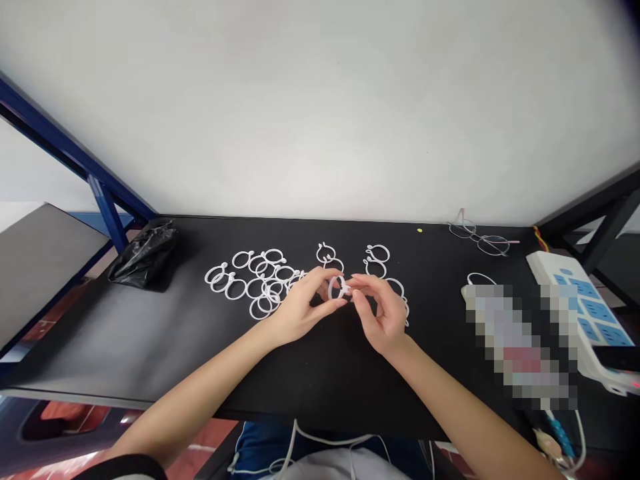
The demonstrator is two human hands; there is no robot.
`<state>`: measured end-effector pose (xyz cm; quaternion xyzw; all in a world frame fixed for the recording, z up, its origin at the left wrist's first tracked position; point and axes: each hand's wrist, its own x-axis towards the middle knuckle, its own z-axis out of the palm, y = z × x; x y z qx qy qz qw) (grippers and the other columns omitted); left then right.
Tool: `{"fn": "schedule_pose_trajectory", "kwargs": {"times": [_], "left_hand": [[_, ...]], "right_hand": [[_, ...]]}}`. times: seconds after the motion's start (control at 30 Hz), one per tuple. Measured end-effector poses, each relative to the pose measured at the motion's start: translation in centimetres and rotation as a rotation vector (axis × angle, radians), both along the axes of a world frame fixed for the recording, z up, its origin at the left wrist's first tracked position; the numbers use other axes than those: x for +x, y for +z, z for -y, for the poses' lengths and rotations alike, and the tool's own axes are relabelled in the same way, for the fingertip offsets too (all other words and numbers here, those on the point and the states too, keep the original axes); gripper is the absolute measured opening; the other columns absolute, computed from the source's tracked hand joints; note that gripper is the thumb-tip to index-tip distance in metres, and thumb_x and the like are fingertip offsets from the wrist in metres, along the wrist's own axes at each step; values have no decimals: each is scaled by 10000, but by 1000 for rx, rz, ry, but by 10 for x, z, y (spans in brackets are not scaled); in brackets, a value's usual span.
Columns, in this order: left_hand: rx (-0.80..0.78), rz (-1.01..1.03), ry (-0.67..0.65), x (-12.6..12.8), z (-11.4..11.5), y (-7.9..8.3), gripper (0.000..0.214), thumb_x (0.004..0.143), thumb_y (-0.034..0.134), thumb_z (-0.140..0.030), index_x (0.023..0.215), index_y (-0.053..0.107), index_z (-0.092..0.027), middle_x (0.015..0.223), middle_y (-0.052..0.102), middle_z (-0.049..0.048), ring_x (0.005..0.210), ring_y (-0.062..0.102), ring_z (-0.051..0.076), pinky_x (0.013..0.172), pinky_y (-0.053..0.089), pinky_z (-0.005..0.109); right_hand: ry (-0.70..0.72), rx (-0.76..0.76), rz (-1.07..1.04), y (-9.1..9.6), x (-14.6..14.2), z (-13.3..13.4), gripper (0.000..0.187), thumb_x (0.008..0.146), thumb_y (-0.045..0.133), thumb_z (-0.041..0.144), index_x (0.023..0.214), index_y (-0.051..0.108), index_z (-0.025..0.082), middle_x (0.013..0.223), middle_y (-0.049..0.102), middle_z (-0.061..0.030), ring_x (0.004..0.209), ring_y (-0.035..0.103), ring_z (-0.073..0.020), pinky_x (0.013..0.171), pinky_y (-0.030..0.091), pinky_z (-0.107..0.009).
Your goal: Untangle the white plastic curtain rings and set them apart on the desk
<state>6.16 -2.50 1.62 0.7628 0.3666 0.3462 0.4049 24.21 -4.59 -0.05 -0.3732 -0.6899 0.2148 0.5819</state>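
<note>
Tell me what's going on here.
A person is holding a white plastic ring between the fingers of the left hand and right hand, just above a black table. More white rings lie in a tangled pile to the left and a smaller group ahead. A black plastic bag, glasses and a power strip lie further off.

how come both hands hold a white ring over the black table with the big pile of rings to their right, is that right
Not quite: the big pile of white rings lies to the left of the hands, not the right, as the head view shows. The rest stands: the left hand and right hand hold a white ring over the black table.
</note>
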Motion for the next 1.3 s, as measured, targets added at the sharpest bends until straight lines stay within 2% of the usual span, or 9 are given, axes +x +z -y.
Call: {"fn": "schedule_pose_trajectory", "kwargs": {"times": [0.17, 0.37, 0.57, 0.73, 0.97, 1.3], "left_hand": [[54, -74, 2, 0, -1, -2, 306, 932, 559, -406, 1170, 523, -216, 910, 560, 23, 749, 518, 138, 749, 461, 292], [103, -102, 23, -1, 0, -3, 342, 938, 514, -464, 1132, 530, -183, 841, 533, 15, 739, 502, 147, 703, 432, 279], [45, -34, 31, -1, 1, -5, 368, 895, 544, -531, 964, 541, -170, 744, 498, -11, 650, 438, 128, 616, 377, 254], [1, 2, 10, 0, 1, -4, 395, 881, 537, -569, 882, 526, -174, 752, 526, 0, 656, 458, 131, 608, 388, 255], [20, -1, 28, 0, 1, -4, 378, 916, 487, -548, 937, 561, -178, 788, 568, 16, 708, 508, 151, 667, 425, 274], [45, -15, 53, -2, -1, -2, 354, 937, 470, -496, 1026, 574, -170, 852, 576, 32, 761, 523, 163, 741, 432, 291]], "right_hand": [[-15, 22, 36, 5, -2, 2, 210, 892, 585, 156, 1077, 644, 234, 886, 706, -48, 728, 679, -172, 609, 594, -312], [-13, -53, -46, 2, -5, 2, 167, 893, 592, 129, 999, 671, 232, 863, 696, -37, 720, 676, -161, 607, 584, -299], [28, -125, -87, 1, -7, 4, 98, 920, 576, 199, 948, 667, 219, 797, 675, -39, 688, 666, -167, 606, 589, -314], [54, -179, -133, 0, -9, 5, 81, 924, 582, 232, 926, 663, 230, 786, 664, -29, 674, 661, -161, 620, 587, -315], [75, -299, -239, 7, -11, 6, 35, 897, 634, 252, 897, 655, 224, 784, 673, -14, 637, 666, -141, 601, 609, -293], [44, -310, -251, 4, -13, 4, 65, 897, 637, 283, 890, 651, 220, 793, 666, -20, 668, 670, -147, 609, 615, -299]]}}
